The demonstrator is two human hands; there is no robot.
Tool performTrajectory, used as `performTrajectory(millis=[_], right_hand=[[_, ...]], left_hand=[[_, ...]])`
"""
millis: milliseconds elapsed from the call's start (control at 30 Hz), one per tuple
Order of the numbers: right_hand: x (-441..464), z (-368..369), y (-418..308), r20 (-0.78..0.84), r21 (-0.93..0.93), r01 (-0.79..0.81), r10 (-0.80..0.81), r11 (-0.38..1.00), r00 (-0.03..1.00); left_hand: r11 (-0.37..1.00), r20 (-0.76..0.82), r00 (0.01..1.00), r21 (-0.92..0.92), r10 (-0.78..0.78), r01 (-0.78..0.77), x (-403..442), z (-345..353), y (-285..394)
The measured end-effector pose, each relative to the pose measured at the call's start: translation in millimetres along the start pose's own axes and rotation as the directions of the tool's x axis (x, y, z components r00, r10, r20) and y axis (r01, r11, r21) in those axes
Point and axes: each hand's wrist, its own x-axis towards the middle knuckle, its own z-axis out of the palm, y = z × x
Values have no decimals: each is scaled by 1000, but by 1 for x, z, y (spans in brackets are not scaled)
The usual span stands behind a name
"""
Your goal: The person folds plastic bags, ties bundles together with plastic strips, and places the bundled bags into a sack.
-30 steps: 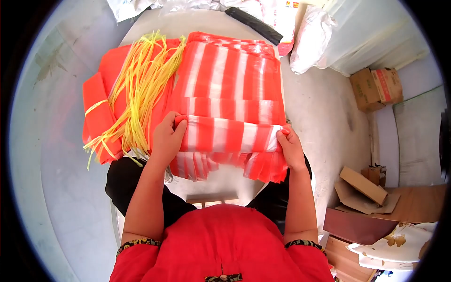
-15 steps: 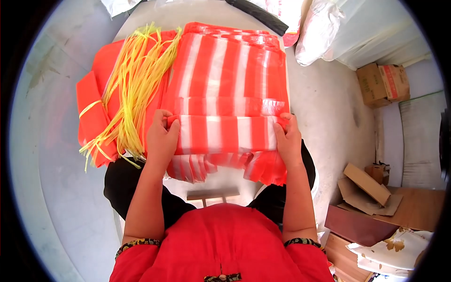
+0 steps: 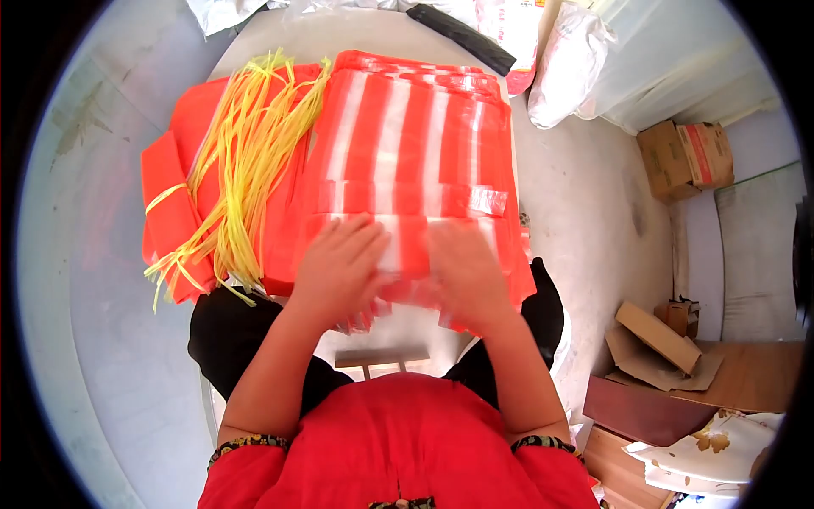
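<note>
In front of me lies a stack of red-and-white striped plastic bags (image 3: 377, 127), its near edge folded over in a band. My left hand (image 3: 339, 267) rests on the left half of that band, fingers stretched out and flat. Over the band's right half is my right hand (image 3: 471, 276), blurred by motion, with its fingers seeming outstretched and nothing visible in them. Loose yellow plastic strips (image 3: 254, 161) lie left of the stack on red sheets. At the far left, a folded red bundle (image 3: 168, 182) has a yellow strip around it.
A black roll (image 3: 462, 38) and a white plastic bag (image 3: 570, 64) are at the back of the table (image 3: 280, 38). To the right are a cardboard box (image 3: 685, 161), an opened carton (image 3: 657, 348) and a brown wooden cabinet (image 3: 649, 407).
Both hands have let go of the folded band's two ends and moved inward onto its face. The band now lies lower and flatter against the stack.
</note>
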Motion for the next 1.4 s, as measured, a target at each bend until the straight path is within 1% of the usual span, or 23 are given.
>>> performTrajectory(millis=[33,67,133,233,333,433,533,567,633,667,733,767,833,867,933,967,1000,1067,1100,1200,1267,1367,1400], right_hand=[[2,14,-8,-6,100,58,-57,993,998],[2,22,-8,22,130,17,-20,991,1000],[5,34,-6,85,186,-60,45,981,995],[4,20,20,200,118,-145,119,982,972],[-1,4,29,264,78,-193,166,978,950],[-5,1,33,247,74,-175,151,982,957],[-6,4,36,243,13,-160,152,987,958],[-5,1,36,260,15,-153,144,988,955],[2,-14,32,297,19,-139,127,990,946],[9,-29,27,407,23,-266,234,964,883],[31,-68,13,609,-15,-507,410,862,679],[37,-69,14,524,-70,-488,448,870,724],[46,-67,16,336,-184,-459,494,869,802],[44,-59,21,180,-155,-386,411,909,894],[43,-24,27,-32,-80,-179,177,981,984],[43,-10,27,-144,-59,-67,58,996,988],[44,-4,20,-101,-36,-47,43,998,994],[44,9,5,-15,11,-11,11,1000,1000],[45,17,3,-27,-5,-9,9,1000,1000],[44,38,7,-53,-32,-9,7,999,999],[46,42,13,-53,-30,-9,7,1000,999],[45,41,25,-13,-35,54,-54,998,998],[43,39,29,-45,-40,52,-54,998,998]], left_hand=[[1000,65,998,1,-2,2,0,7,3],[1000,128,992,4,-6,6,-2,9,5],[999,163,987,33,0,-6,-3,7,1],[998,191,981,51,-42,33,-3,1,-4],[991,203,971,68,-124,112,-4,-6,-7],[984,206,963,83,-174,160,-5,-9,-10],[982,189,964,83,-185,172,-6,-18,-11],[981,179,966,82,-186,174,-7,-21,-11],[972,225,947,23,-232,232,-9,-24,-19],[965,250,935,-6,-253,263,-10,-25,-21],[849,208,875,-227,-436,477,-5,-35,-14],[755,208,826,-337,-524,563,-5,-37,-11],[897,-86,906,-205,-414,390,-3,-20,-21],[944,-227,917,-113,-327,309,-3,-14,-25],[974,-186,959,31,-214,223,2,-12,-19],[979,-157,975,101,-158,175,6,-10,-14],[985,-97,986,92,-138,147,8,-3,-13],[987,-50,993,116,-109,115,10,11,-11],[987,-27,995,128,-97,99,12,17,-11],[984,-61,993,143,-102,110,17,31,-12],[979,-57,992,165,-114,122,19,34,-12],[972,-41,990,189,-137,142,22,37,-15],[970,-38,989,191,-146,151,23,38,-17]])
